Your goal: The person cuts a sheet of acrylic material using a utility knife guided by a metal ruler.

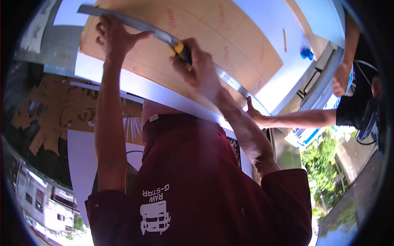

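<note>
My left hand [113, 37] presses on a long metal ruler [135, 24] near its far left end, thumb and fingers spread apart. In my right hand [199, 67] is a yellow and black utility knife [179, 49], held against the ruler's edge; its blade tip is too blurred to make out. Under the ruler lies a brown sheet [246, 43] with straight lines and red scribbled marks. Another person's hand [255, 116] touches the ruler's near right end.
A pencil [284, 40] and a crumpled blue item [306, 53] lie on the white surface right of the brown sheet. The other person's second hand [341, 80] is at the right. Cut brown cardboard pieces [45, 119] lie below the table edge on the left.
</note>
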Tool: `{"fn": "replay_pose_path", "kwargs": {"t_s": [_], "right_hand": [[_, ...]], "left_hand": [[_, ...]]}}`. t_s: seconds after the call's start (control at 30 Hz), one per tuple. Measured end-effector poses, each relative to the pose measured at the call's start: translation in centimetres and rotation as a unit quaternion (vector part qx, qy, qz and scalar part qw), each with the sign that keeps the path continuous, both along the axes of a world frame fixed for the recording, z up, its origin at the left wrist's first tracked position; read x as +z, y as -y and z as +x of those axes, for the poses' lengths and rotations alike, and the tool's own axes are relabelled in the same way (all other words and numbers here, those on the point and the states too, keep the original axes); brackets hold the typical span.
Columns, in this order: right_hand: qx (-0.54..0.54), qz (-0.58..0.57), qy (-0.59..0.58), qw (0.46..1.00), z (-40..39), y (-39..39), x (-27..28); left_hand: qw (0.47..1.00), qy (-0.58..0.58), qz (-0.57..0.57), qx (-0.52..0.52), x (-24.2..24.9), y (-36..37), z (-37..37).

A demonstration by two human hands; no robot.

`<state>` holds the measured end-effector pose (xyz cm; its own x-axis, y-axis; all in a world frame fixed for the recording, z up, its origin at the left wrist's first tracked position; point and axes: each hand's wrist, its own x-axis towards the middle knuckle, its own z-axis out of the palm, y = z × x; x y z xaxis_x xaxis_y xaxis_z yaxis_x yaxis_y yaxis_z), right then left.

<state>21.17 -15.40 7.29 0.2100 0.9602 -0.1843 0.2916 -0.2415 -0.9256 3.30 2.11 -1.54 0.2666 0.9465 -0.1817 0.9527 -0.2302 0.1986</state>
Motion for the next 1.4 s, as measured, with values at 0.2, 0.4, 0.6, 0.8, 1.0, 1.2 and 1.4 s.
{"fn": "replay_pose_path", "kwargs": {"t_s": [0.2, 0.4, 0.6, 0.8, 1.0, 1.2, 1.4], "right_hand": [[-0.089, -0.059, 0.1, 0.989, -2.3, 12.1, -2.4], [-0.155, -0.094, 0.136, 0.974, -1.6, 16.7, -4.1], [-0.197, -0.061, 0.143, 0.968, -1.2, 16.9, -5.5], [-0.215, -0.081, 0.107, 0.967, -1.1, 16.6, -5.9], [-0.215, -0.073, 0.098, 0.969, -0.8, 16.6, -5.4], [-0.197, -0.064, 0.118, 0.971, -0.6, 17.4, -5.7], [-0.195, -0.061, 0.108, 0.973, -0.4, 17.4, -5.9]], "left_hand": [[0.995, -0.092, -0.039, -0.004, 0.3, -0.6, -0.1], [0.995, -0.081, -0.008, -0.065, -1.7, -2.2, -2.0], [0.989, -0.118, 0.007, -0.085, -1.9, -3.2, -2.5], [0.982, -0.142, 0.034, -0.119, -1.8, -3.8, -2.9], [0.985, -0.128, 0.021, -0.117, -1.8, -4.2, -3.3], [0.986, -0.123, -0.001, -0.117, -1.2, -4.1, -2.9], [0.987, -0.12, -0.002, -0.109, -2.1, -5.0, -3.7]]}}
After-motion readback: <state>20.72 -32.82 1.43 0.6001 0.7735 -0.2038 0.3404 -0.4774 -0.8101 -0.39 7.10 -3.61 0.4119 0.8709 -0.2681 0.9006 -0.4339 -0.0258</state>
